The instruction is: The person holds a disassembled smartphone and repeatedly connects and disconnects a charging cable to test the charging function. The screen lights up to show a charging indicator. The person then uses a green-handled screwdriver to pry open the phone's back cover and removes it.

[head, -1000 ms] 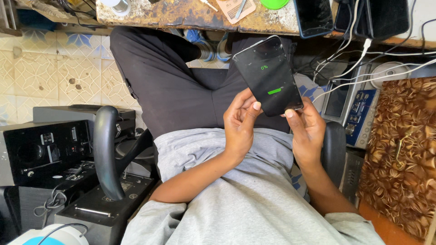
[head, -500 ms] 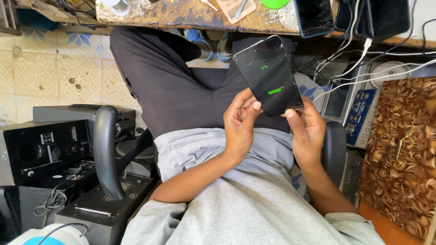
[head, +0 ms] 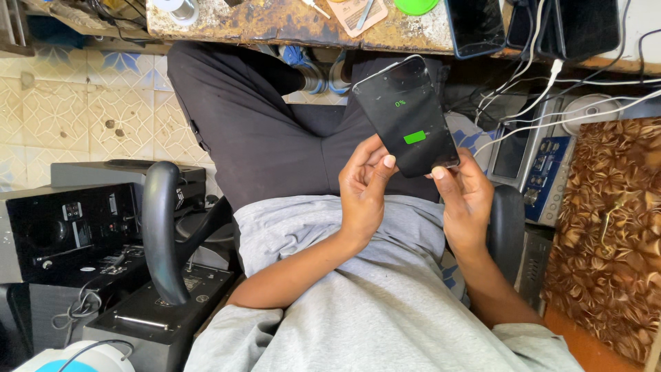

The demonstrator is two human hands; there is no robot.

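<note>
Phone, screen still showing a green battery icon, stays gripped at its lower end between left hand and right hand, unmoved.

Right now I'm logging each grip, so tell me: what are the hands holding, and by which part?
Both hold one black phone by its lower end: the left hand at the lower left edge, the right hand at the bottom right corner.

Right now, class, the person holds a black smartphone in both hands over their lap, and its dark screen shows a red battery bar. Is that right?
Not quite. The head view shows the battery bar is green, not red. The rest stands: the left hand and right hand both hold the black smartphone over the lap, its screen otherwise dark.
</note>
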